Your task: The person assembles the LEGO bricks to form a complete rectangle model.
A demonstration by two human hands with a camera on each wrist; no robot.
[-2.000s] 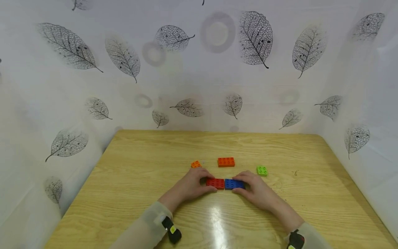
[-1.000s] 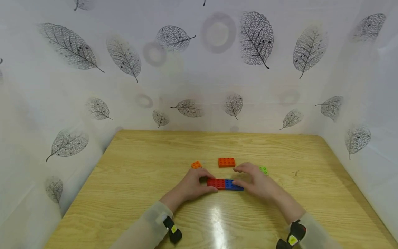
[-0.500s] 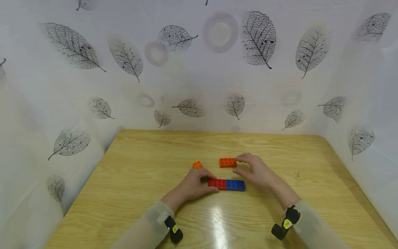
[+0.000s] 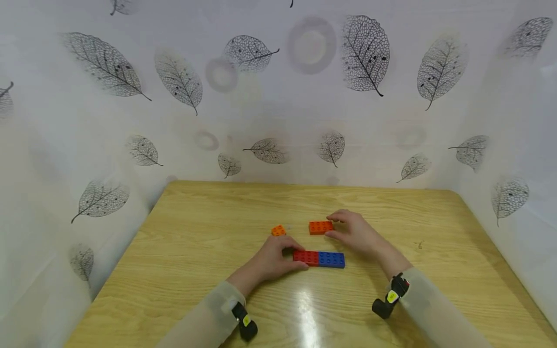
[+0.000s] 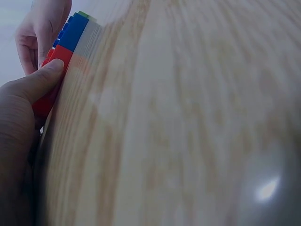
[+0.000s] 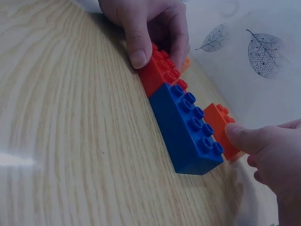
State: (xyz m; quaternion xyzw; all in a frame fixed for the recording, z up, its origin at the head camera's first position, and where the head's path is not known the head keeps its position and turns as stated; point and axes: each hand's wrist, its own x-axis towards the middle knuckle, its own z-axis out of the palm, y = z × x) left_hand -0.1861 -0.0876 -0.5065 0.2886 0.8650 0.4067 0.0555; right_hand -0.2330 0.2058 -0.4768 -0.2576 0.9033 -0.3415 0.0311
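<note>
My left hand (image 4: 274, 258) grips the left end of a red brick (image 4: 311, 258), thumb along its near side. Flush against that brick's right end lies a blue brick (image 4: 331, 259), end to end in one row. Behind the row, my right hand (image 4: 357, 232) has thumb and fingers around the right end of an orange-red brick (image 4: 319, 227). In the right wrist view the thumb lies on the near face of this orange-red brick (image 6: 218, 129); the fingers on its far side are hidden.
A small orange brick (image 4: 278, 230) lies just behind the left hand. Part of a green brick (image 5: 83, 14) shows past the blue one in the left wrist view; the right hand covers it in the head view. A leaf-print curtain (image 4: 261, 106) encloses the wooden table (image 4: 209, 212).
My right hand has let go of the blue brick and moved back to the orange-red brick's right end, covering the green brick. The left hand keeps holding the red brick.
</note>
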